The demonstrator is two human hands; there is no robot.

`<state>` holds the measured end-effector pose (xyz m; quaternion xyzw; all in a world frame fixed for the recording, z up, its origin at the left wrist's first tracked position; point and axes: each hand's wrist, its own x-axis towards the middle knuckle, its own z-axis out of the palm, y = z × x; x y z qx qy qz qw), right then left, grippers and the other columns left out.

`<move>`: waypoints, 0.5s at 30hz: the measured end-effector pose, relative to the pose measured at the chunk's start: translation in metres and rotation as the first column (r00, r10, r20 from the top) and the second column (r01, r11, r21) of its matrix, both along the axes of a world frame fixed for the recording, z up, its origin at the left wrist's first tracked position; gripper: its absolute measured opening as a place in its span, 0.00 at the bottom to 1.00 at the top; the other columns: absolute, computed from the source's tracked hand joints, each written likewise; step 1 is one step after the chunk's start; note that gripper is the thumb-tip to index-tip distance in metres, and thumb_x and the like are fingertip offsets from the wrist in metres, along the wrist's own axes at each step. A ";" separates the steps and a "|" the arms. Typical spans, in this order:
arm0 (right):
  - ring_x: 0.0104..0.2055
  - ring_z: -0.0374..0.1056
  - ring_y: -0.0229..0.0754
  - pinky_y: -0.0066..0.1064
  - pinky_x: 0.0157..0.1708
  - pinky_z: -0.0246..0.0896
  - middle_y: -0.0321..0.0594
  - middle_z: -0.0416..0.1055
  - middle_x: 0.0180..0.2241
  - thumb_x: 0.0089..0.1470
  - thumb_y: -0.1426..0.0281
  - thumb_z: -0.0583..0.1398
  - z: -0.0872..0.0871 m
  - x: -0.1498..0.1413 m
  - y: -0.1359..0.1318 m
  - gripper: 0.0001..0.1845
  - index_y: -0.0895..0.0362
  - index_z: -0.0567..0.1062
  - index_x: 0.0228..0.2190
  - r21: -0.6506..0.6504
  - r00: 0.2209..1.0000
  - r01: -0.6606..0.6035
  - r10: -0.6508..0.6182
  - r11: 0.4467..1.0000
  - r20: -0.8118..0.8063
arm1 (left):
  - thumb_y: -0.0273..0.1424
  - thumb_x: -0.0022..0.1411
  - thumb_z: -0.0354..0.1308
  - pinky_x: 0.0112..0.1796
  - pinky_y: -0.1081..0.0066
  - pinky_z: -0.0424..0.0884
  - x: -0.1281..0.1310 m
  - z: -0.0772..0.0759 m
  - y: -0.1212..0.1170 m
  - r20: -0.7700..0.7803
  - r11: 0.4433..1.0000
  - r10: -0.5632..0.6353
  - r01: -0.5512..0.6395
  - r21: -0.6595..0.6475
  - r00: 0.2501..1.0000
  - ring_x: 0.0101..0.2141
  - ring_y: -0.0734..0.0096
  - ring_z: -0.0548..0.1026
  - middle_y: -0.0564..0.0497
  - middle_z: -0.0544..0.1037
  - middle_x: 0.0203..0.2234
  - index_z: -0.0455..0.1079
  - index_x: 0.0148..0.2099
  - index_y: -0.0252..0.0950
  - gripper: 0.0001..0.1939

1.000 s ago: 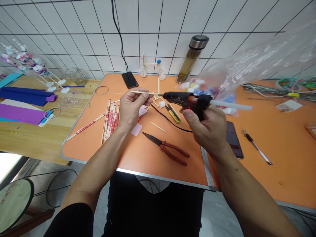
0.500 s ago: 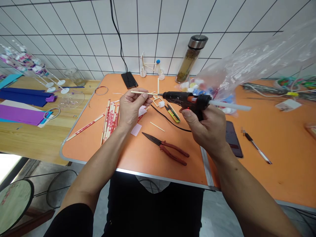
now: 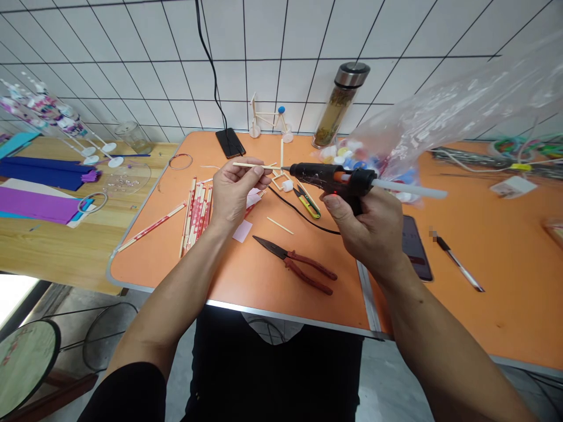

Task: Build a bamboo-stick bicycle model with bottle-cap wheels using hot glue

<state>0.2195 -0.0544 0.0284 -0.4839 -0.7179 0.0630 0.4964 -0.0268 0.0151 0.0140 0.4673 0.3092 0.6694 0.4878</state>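
Observation:
Between thumb and fingers, my left hand (image 3: 235, 190) pinches a thin wooden stick (image 3: 246, 166), held level above the table. My right hand (image 3: 367, 225) is wrapped round the handle of a black hot glue gun (image 3: 332, 176), its nozzle pointing left at the stick's right end. Whether nozzle and stick touch, I cannot tell. A white glue stick (image 3: 411, 187) juts from the back of the gun. Behind the left hand's stick lie joined sticks with a white cap (image 3: 287, 186). Red-handled pliers (image 3: 299, 262) and yellow-green thread snips (image 3: 308, 202) rest below the gun.
Red-wrapped chopsticks (image 3: 197, 217) lie left of my left wrist. At the back stand a small stick model (image 3: 268, 117) and a glass tea bottle (image 3: 335, 108). A plastic bag of bottle caps (image 3: 396, 152), a phone (image 3: 416, 249) and a pen (image 3: 460, 262) are on the right.

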 end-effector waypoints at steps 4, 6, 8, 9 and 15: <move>0.28 0.72 0.46 0.38 0.29 0.64 0.40 0.80 0.29 0.71 0.53 0.66 -0.003 0.000 0.002 0.18 0.53 0.88 0.40 0.058 0.999 0.022 -0.025 0.998 0.042 | 0.43 0.56 0.85 0.33 0.73 0.81 0.000 -0.001 0.001 -0.007 1.000 -0.002 0.002 0.010 1.000 0.29 0.73 0.85 0.50 0.89 0.32 0.85 0.40 0.39 0.18; 0.26 0.70 0.44 0.37 0.28 0.63 0.38 0.77 0.27 0.72 0.53 0.66 -0.004 0.000 0.003 0.18 0.53 0.88 0.41 0.079 0.998 0.005 -0.009 0.997 0.056 | 0.42 0.57 0.85 0.33 0.73 0.81 0.000 -0.001 0.002 -0.004 1.000 -0.006 0.006 0.020 1.000 0.29 0.73 0.86 0.50 0.89 0.32 0.86 0.40 0.39 0.17; 0.26 0.69 0.44 0.37 0.28 0.62 0.37 0.76 0.26 0.73 0.53 0.65 -0.004 0.001 0.004 0.18 0.52 0.89 0.43 0.094 0.998 -0.010 0.004 0.995 0.065 | 0.42 0.57 0.85 0.33 0.73 0.81 0.000 -0.001 0.002 -0.004 1.000 -0.008 0.008 0.027 1.000 0.29 0.72 0.86 0.50 0.89 0.32 0.86 0.40 0.39 0.17; 0.26 0.70 0.45 0.37 0.29 0.62 0.37 0.76 0.26 0.73 0.52 0.65 -0.005 0.001 0.004 0.19 0.52 0.89 0.44 0.099 0.998 -0.013 0.006 0.995 0.070 | 0.42 0.57 0.85 0.33 0.73 0.82 -0.001 -0.001 0.002 -0.004 1.000 -0.008 0.008 0.030 1.000 0.29 0.72 0.86 0.50 0.89 0.32 0.86 0.40 0.39 0.17; 0.29 0.74 0.48 0.39 0.31 0.65 0.40 0.80 0.29 0.74 0.49 0.64 -0.007 0.001 0.005 0.21 0.51 0.89 0.46 0.116 0.997 -0.006 -0.004 0.993 0.083 | 0.41 0.58 0.85 0.33 0.73 0.82 -0.001 -0.002 0.002 -0.001 0.999 -0.012 0.012 0.034 1.000 0.29 0.73 0.86 0.50 0.90 0.32 0.86 0.40 0.39 0.16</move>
